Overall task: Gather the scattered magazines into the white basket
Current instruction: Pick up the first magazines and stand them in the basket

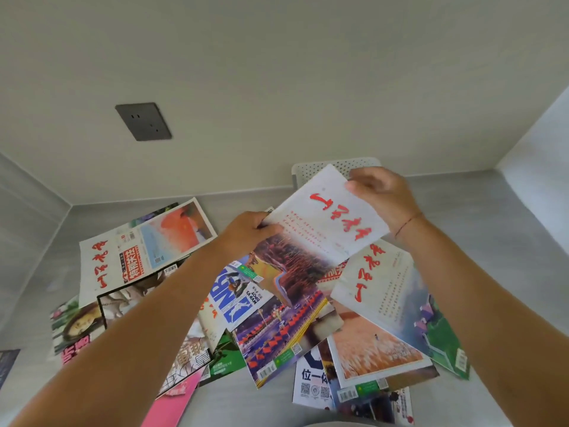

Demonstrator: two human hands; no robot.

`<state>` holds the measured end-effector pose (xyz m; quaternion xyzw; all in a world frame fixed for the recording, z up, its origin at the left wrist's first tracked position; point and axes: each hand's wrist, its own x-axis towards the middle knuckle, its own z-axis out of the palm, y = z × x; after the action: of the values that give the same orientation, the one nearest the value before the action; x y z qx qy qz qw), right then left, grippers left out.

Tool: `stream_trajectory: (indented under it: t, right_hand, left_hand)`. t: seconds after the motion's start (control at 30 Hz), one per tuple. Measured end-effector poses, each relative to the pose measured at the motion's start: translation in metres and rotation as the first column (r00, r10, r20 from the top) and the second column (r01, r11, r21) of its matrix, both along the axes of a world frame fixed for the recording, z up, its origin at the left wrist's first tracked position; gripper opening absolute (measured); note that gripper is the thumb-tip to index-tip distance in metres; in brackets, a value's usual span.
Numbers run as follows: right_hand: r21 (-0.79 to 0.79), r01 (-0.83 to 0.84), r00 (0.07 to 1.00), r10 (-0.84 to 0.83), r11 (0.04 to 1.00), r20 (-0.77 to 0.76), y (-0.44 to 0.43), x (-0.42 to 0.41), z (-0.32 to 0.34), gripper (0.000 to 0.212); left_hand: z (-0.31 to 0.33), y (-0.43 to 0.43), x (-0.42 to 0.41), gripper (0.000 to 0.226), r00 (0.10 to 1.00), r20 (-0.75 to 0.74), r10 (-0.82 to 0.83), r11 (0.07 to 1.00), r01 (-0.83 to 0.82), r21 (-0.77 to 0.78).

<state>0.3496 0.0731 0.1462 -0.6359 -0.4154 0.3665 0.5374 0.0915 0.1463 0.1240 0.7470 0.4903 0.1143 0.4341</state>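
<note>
I hold a white magazine with red brush lettering (323, 229) in the air, tilted, with both hands. My left hand (246, 231) grips its left edge and my right hand (381, 195) pinches its far corner. Behind the magazine, against the wall, the perforated rim of the white basket (311, 171) shows; the rest of it is hidden. Several more magazines lie scattered and overlapping on the grey surface below: a white one with red lettering (135, 251) at the left, a blue-lettered one (237, 297) in the middle, another white one (388, 291) at the right.
A dark wall socket (143, 121) sits on the wall at upper left. The grey surface (480, 217) runs into a corner at the left and meets a white side wall (542, 143) at the right. A pink magazine (172, 405) lies at the near edge.
</note>
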Motion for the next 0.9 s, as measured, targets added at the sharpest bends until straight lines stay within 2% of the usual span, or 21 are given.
stream_trajectory:
  t: [0.07, 0.1, 0.2, 0.27, 0.33, 0.43, 0.53, 0.67, 0.8, 0.9]
  right_hand:
    - [0.008, 0.134, 0.980, -0.132, 0.991, -0.146, 0.000, 0.027, -0.018, 0.033]
    - [-0.030, 0.129, 0.972, -0.132, 0.991, -0.196, -0.002, 0.038, -0.027, 0.035]
    - [-0.185, -0.026, 0.922, -0.047, 0.982, -0.384, -0.009, 0.059, -0.054, 0.051]
    - [-0.206, -0.120, 0.879, 0.008, 0.971, -0.476, -0.010, 0.064, -0.067, 0.047]
    - [-0.208, -0.192, 0.861, 0.063, 0.959, -0.504, -0.005, 0.066, -0.074, 0.042]
    - [-0.237, -0.212, 0.894, 0.090, 0.948, -0.439, 0.007, 0.068, -0.076, 0.033]
    - [-0.210, -0.058, 0.941, -0.017, 0.976, -0.337, 0.028, 0.078, -0.066, 0.022]
    - [-0.107, 0.071, 0.979, -0.089, 0.992, -0.181, 0.073, 0.109, -0.037, 0.020]
    - [-0.016, 0.066, 0.993, -0.068, 0.998, -0.093, 0.115, 0.138, -0.013, 0.021]
    - [-0.041, 0.092, 0.994, -0.094, 0.995, -0.054, 0.138, 0.150, -0.017, 0.019]
  left_hand:
    - [0.001, 0.004, 0.006, 0.024, 0.996, 0.058, 0.068, 0.996, -0.065, -0.059]
    - [0.001, 0.007, 0.009, 0.022, 0.994, 0.072, 0.083, 0.994, -0.077, -0.079]
    - [0.000, 0.018, 0.021, 0.022, 0.994, 0.080, 0.078, 0.992, -0.070, -0.105]
    - [0.000, 0.025, 0.032, 0.021, 0.985, 0.130, 0.113, 0.984, -0.093, -0.152]
    - [0.003, 0.032, 0.043, 0.011, 0.971, 0.186, 0.149, 0.975, -0.113, -0.192]
    - [0.008, 0.045, 0.061, 0.009, 0.943, 0.289, 0.165, 0.969, -0.101, -0.224]
    - [0.011, 0.061, 0.083, 0.021, 0.918, 0.361, 0.163, 0.968, -0.078, -0.240]
    - [0.016, 0.090, 0.112, 0.035, 0.929, 0.315, 0.193, 0.979, -0.163, -0.120]
    - [0.026, 0.126, 0.138, 0.033, 0.937, 0.272, 0.218, 0.974, -0.227, 0.001]
    - [0.025, 0.150, 0.153, 0.028, 0.960, 0.196, 0.198, 0.976, -0.211, 0.048]
